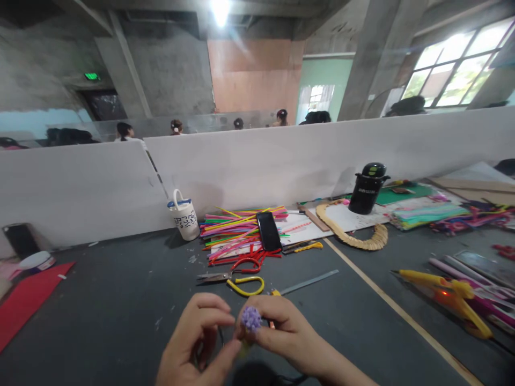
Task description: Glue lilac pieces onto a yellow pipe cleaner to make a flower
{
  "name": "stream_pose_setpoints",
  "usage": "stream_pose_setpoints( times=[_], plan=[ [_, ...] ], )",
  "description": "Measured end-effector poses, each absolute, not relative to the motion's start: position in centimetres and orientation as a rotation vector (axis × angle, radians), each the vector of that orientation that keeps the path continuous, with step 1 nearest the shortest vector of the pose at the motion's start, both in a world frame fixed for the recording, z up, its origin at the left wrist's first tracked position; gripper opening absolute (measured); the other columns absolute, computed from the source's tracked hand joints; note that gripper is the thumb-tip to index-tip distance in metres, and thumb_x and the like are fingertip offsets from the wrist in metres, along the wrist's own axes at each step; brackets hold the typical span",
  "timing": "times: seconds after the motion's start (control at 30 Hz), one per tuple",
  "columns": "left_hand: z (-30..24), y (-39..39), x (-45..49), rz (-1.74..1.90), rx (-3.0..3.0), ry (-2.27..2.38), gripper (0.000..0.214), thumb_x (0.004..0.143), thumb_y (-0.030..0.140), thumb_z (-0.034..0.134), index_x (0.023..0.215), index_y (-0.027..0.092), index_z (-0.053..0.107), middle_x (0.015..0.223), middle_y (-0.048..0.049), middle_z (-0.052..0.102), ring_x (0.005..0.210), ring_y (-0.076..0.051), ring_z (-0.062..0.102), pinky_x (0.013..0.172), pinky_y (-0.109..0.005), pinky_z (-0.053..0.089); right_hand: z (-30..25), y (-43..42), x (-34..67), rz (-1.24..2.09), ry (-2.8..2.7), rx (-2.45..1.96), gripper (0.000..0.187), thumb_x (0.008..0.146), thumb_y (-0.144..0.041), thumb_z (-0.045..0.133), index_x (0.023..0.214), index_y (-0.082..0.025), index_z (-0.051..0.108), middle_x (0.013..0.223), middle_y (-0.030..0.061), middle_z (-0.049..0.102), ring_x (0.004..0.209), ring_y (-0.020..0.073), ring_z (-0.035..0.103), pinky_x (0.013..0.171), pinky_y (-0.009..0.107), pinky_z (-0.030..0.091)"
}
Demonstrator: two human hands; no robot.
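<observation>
A small purple flower-like cluster (251, 318) is pinched between the thumb and fingers of my right hand (281, 327), with a blurred greenish-yellow bit below it. My left hand (201, 338) is close on its left, fingers curved and apart; its thumb tip reaches that greenish bit, and whether it touches cannot be told. Just beyond my hands lie scissors (246, 289) with one red and one yellow handle, and a grey metal strip (309, 282). A yellow piece (276, 292) shows at the strip's near end, partly behind my right hand.
Colourful pipe cleaners (229, 228) lie under a black phone (269, 231). A yellow-handled cutter (308, 246), white cup (187, 220), black bottle (365, 193) and curved tan piece (346, 236) stand or lie farther back. At right is a yellow glue gun (446, 295); at left, red sheet (32, 300).
</observation>
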State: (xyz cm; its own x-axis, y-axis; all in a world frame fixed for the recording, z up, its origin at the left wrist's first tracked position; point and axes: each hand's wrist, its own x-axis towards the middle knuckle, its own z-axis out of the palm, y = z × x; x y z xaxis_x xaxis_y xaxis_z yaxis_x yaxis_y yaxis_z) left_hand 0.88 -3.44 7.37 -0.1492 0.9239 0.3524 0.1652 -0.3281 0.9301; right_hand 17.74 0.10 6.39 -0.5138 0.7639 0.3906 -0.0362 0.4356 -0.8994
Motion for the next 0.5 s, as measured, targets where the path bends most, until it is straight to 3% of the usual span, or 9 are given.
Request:
stream_pose_setpoints(
  times=[0.07,0.2,0.4,0.5],
  plan=[
    [7.4,-3.0,0.3,1.528,1.526,1.25,0.009,0.067,0.024,0.075,0.059,0.028,0.073,0.068,-0.0018,0.064,0.06,-0.017,0.057,0.051,-0.023,0.041,6.3,0.2,17.8,1.148,-1.839,-0.635,0.036,0.093,-0.044,0.051,0.079,-0.017,0.07,0.073,0.0044,0.067,0.07,0.0152,0.062,0.067,0.025,0.047],
    [7.2,-2.4,-0.3,1.515,1.575,1.256,0.012,0.076,0.029,0.069,0.067,0.027,0.075,0.072,-0.0036,0.068,0.071,-0.021,0.061,0.068,-0.026,0.045,6.0,0.5,17.9,1.048,-1.887,-0.6,0.029,0.092,-0.037,0.051,0.081,-0.017,0.069,0.076,0.0069,0.068,0.072,0.0165,0.062,0.07,0.027,0.047],
    [6.5,-1.5,-0.8,1.361,1.594,1.308,0.044,0.087,0.042,0.053,0.048,0.022,0.05,0.052,0.0021,0.041,0.049,-0.015,0.04,0.049,-0.026,0.034,6.5,0.5,17.9,0.958,-1.984,-0.471,0.019,0.092,-0.026,0.05,0.084,-0.018,0.066,0.083,0.0097,0.07,0.079,0.0179,0.064,0.075,0.029,0.048],
    [6.5,-1.2,-0.9,1.354,1.63,1.297,0.032,0.083,0.037,0.061,0.055,0.022,0.064,0.058,-0.0006,0.052,0.055,-0.016,0.046,0.054,-0.026,0.038,6.8,0.5,18.0,0.947,-2.005,-0.453,0.019,0.093,-0.024,0.049,0.084,-0.019,0.064,0.083,0.0097,0.07,0.08,0.0173,0.064,0.075,0.028,0.048]
  ],
)
